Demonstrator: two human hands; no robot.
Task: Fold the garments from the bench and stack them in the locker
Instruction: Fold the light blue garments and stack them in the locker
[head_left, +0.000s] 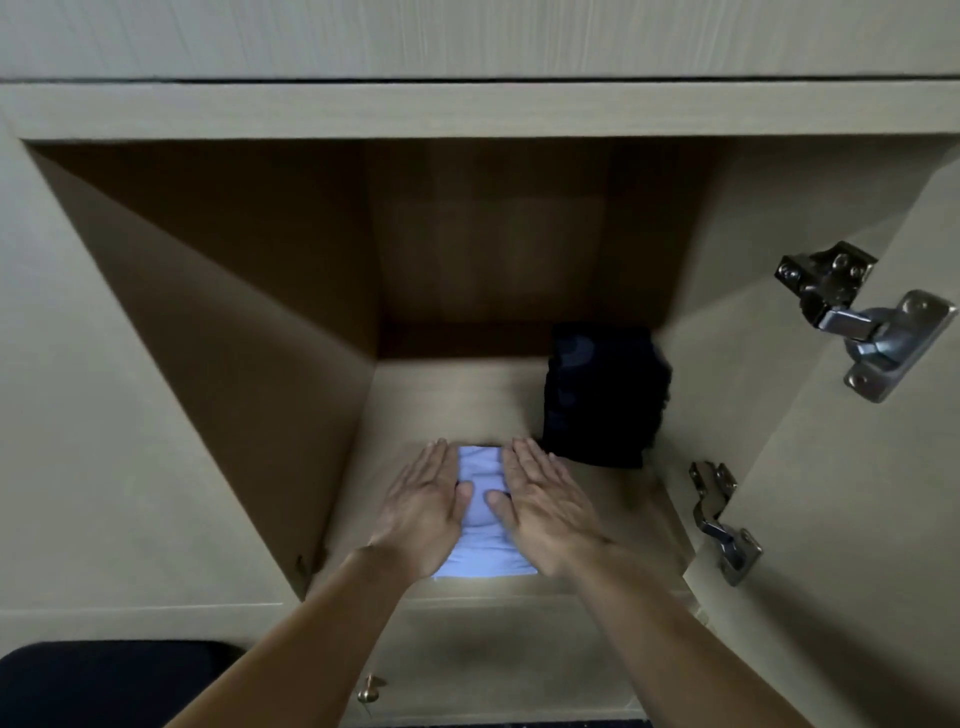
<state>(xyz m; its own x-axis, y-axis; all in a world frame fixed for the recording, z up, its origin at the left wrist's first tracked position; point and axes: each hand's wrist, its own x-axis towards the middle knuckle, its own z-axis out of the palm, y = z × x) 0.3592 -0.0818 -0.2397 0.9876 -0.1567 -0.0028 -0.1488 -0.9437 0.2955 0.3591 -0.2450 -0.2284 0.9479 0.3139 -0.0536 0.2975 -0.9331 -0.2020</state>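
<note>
A folded pale blue garment (483, 519) lies flat on the locker floor (457, 405) near its front edge. My left hand (423, 509) rests palm down on its left side, fingers straight and together. My right hand (545, 504) lies flat on its right side the same way. Neither hand grips the cloth; both press on top. A stack of folded dark navy garments (602, 395) stands behind and to the right, against the locker's right wall, apart from my hands.
The locker door (857, 519) hangs open on the right with two metal hinges (862, 322) sticking out. A small brass knob (370, 693) sits on the panel below. A dark bench cushion (104, 680) shows at the bottom left. Bare floor lies left of the navy stack.
</note>
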